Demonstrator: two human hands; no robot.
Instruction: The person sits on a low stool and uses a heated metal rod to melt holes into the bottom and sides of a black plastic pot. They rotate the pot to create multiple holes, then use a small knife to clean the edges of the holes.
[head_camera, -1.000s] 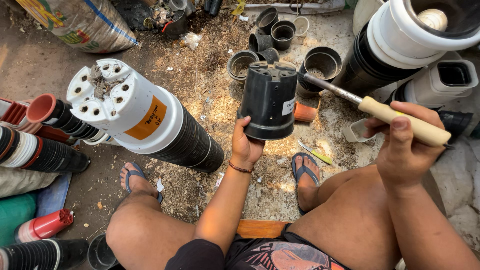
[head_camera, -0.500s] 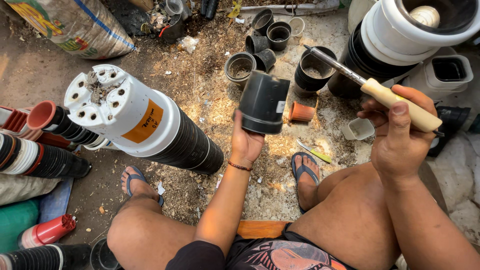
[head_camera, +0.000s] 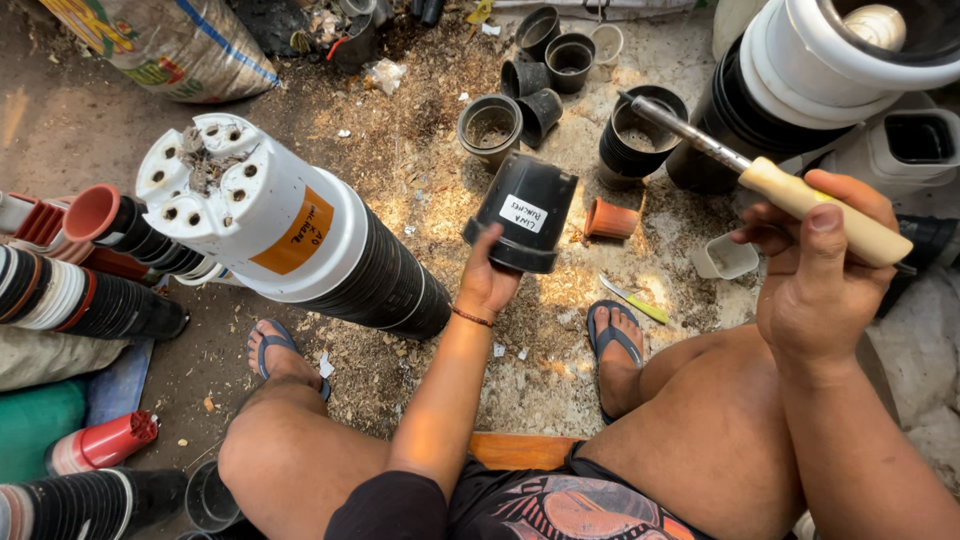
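Left hand (head_camera: 487, 283) grip clamped on black pot (head_camera: 523, 212), upturned, beside white-capped pot stack (head_camera: 290, 240); my right hand (head_camera: 815, 275) clamped on wooden-handled tool (head_camera: 790, 195), right of pot.

The left arm is stretched forward from between the knees, wrist bent back, and the left hand (head_camera: 487, 285) is cupped upward with fingers gripped shut. The right hand (head_camera: 815, 270) is raised at the right, curled tight in a fist, thumb laid on top.
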